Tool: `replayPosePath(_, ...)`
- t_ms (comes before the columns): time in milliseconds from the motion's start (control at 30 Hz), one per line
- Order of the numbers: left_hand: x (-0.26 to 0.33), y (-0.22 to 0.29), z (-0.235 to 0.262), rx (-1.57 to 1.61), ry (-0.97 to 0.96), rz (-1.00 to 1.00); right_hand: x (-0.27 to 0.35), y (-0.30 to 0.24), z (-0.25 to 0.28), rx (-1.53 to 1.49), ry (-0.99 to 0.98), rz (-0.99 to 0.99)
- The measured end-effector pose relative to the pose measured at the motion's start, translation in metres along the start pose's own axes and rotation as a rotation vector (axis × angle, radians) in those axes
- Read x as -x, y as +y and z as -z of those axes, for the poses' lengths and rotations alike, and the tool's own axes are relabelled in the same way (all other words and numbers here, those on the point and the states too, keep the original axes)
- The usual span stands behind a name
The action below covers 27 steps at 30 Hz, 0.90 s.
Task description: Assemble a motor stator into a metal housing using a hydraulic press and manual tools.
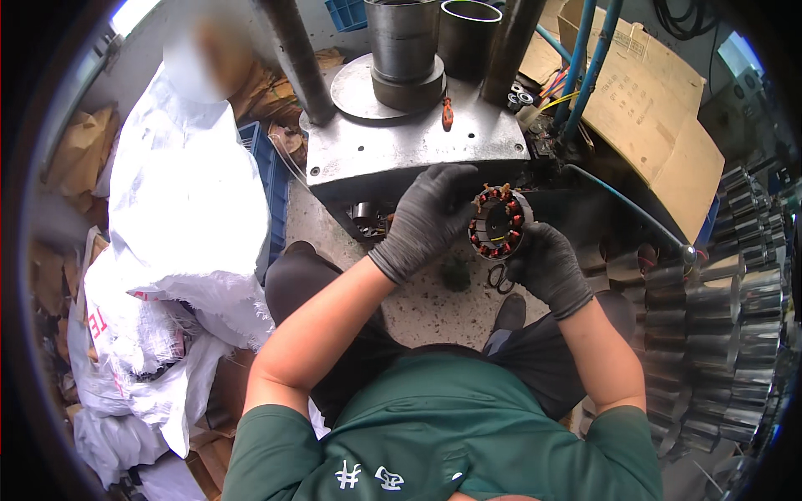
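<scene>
Two gloved hands hold a round motor stator over a person's lap.

The left hand curls its grip over the stator's left rim; the right hand closes its grip on the lower right edge. Just below the grips, scissors lie on the speckled floor. Beyond the grips stands a grey metal press; stacked metal cylinders sit right of the right grip.

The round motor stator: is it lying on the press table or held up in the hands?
Held up. Both gloved hands, left hand and right hand, grip the stator in front of the press table.
</scene>
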<state>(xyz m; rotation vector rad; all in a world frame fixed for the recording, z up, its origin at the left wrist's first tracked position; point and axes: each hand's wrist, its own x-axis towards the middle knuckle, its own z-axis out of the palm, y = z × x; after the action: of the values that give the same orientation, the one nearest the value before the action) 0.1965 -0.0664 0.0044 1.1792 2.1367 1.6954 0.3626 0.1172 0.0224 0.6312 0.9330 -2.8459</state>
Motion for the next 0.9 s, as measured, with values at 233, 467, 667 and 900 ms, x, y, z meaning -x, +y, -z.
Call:
replayPosePath(233,0.012,-0.023,-0.039,-0.445,0.063,-0.222,0.000,0.011,0.039,-0.022,-0.096,-0.098)
replayPosePath(467,0.014,-0.063,-0.073,-0.138,-0.069,0.151,-0.004,0.021,0.041,0.162,0.122,-0.070)
replayPosePath(667,0.014,-0.070,-0.066,-0.147,-0.077,-0.015,-0.006,0.024,0.027,0.263,0.130,0.059)
replayPosePath(900,0.009,-0.074,-0.051,0.270,-0.038,0.279,-0.009,0.018,0.042,0.041,0.071,-0.053)
